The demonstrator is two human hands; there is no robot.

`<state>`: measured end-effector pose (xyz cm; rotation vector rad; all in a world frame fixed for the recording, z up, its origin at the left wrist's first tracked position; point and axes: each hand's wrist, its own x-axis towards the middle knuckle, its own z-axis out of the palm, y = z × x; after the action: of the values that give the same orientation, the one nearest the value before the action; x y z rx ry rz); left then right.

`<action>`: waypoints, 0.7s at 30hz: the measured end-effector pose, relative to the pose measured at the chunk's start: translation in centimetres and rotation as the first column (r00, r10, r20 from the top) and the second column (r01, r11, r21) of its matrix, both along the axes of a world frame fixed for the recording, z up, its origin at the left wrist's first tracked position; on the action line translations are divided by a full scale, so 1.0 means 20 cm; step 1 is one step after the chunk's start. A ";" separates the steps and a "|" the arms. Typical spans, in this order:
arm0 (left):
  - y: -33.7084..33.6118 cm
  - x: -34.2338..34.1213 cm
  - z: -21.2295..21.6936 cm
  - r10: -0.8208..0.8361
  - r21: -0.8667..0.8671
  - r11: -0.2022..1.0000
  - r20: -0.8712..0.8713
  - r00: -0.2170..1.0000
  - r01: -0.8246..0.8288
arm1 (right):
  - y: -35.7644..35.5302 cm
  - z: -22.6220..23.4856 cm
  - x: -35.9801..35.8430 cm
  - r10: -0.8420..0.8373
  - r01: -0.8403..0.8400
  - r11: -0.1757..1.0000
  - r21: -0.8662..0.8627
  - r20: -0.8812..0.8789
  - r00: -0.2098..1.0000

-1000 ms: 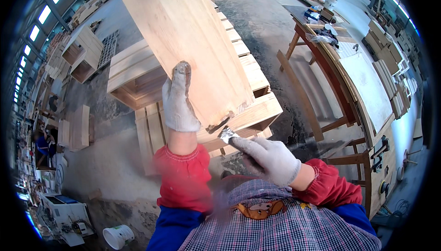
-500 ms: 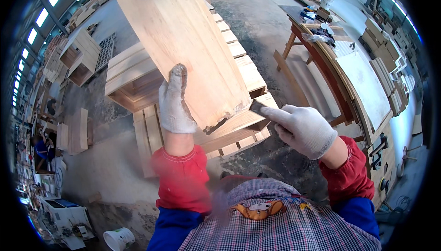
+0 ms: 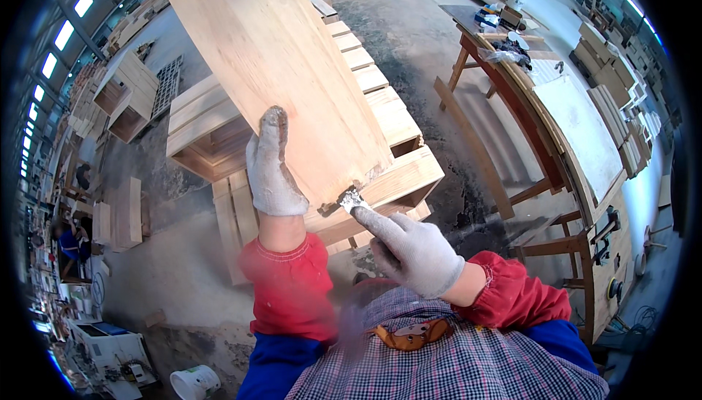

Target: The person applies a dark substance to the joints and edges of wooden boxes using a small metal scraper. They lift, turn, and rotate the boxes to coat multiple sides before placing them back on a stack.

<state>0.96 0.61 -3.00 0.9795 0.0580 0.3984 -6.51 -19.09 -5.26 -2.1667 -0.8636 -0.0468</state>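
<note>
A long pale wooden board (image 3: 278,56) slants away from me over stacked wooden boxes. My left hand (image 3: 274,170), in a white glove with a stained thumb, grips its left edge, thumb on the top face and fingers hidden beneath. My right hand (image 3: 417,250), also gloved, is closed around a small putty knife (image 3: 352,200), index finger stretched along it. The blade, smeared with a pale substance, touches the board's near end. Dark filler-like patches mark that end. The knife's handle is hidden in my palm.
Below the board lie an open wooden box (image 3: 212,133) and another box (image 3: 406,180), on slatted wood. A workbench (image 3: 578,129) with a white sheet stands at right. A white bucket (image 3: 195,382) sits on the floor at lower left. A person (image 3: 71,243) works at far left.
My right hand has moved left and slightly down, bringing the putty knife from beside the board's right corner onto its near end. My left hand and the board have shifted slightly left.
</note>
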 end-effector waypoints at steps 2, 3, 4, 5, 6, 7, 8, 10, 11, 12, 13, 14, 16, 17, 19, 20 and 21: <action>0.03 0.00 -0.03 -0.017 0.049 0.999 0.050 0.999 0.015 | 0.00 0.01 -0.01 0.010 -0.010 1.000 -0.010 -0.007 1.000; 0.04 0.00 -0.05 -0.027 0.074 0.997 0.074 0.997 0.021 | -0.01 0.02 -0.01 0.022 -0.022 1.000 -0.015 -0.008 1.000; 0.05 0.01 -0.06 -0.016 0.034 0.999 0.051 0.999 0.014 | -0.02 0.03 -0.01 0.028 -0.028 0.999 -0.018 -0.011 1.000; 0.06 0.02 -0.06 -0.006 -0.006 1.000 0.027 1.000 0.006 | -0.02 0.03 0.00 0.021 -0.021 1.000 0.005 0.004 1.000; 0.06 0.02 -0.06 0.003 -0.046 0.999 0.003 1.000 -0.003 | -0.01 0.02 0.01 0.014 -0.015 0.999 0.028 0.019 1.000; 0.05 0.02 -0.05 -0.037 -0.043 0.998 0.018 0.999 0.038 | -0.01 0.00 0.03 -0.001 -0.001 0.999 0.053 0.034 0.999; 0.04 0.00 -0.03 -0.078 -0.040 0.996 0.033 0.996 0.079 | -0.01 -0.03 0.03 0.002 -0.004 0.998 0.062 0.033 0.999; 0.04 0.00 -0.02 -0.100 -0.051 0.994 0.034 0.994 0.101 | -0.01 -0.08 0.04 0.021 -0.023 0.996 0.080 0.032 0.999; 0.05 0.01 -0.03 -0.081 -0.065 0.994 0.021 0.996 0.082 | -0.02 -0.07 0.03 0.025 -0.026 0.997 0.071 0.012 1.000; 0.06 0.01 -0.04 -0.062 -0.080 0.995 0.007 0.998 0.063 | -0.03 -0.05 0.03 0.029 -0.028 0.998 0.062 -0.008 1.000; 0.06 0.01 -0.04 -0.056 -0.070 0.996 0.007 0.998 0.056 | -0.04 -0.03 0.02 0.029 -0.027 0.998 0.051 -0.029 0.999; 0.05 0.01 -0.03 -0.049 -0.060 0.997 0.007 0.999 0.049 | -0.04 -0.03 0.03 0.032 -0.030 0.996 0.082 -0.020 0.999; 0.03 0.01 -0.01 0.003 -0.101 0.995 -0.029 1.000 -0.006 | -0.04 -0.02 0.05 0.033 -0.033 0.989 0.143 -0.001 0.999; 0.01 0.02 0.02 0.045 -0.150 0.987 -0.067 0.997 -0.055 | -0.04 -0.04 0.06 0.037 -0.038 0.988 0.153 0.006 0.999; 0.02 0.05 -0.04 0.127 -0.009 0.992 0.010 0.992 -0.127 | -0.03 -0.13 0.09 0.044 -0.047 0.984 0.174 0.023 0.999; 0.05 0.06 -0.12 0.162 0.173 0.968 0.132 0.978 -0.184 | -0.03 -0.14 0.09 0.062 -0.067 0.979 0.191 0.034 0.997; 0.10 0.07 -0.19 0.150 0.207 0.961 0.158 0.976 -0.182 | -0.03 -0.13 0.07 0.068 -0.068 0.981 0.181 0.002 0.998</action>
<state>2.27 2.61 -6.74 1.1664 -0.0337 0.6387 -5.06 -19.63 -7.82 -1.9661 -0.8953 -0.0837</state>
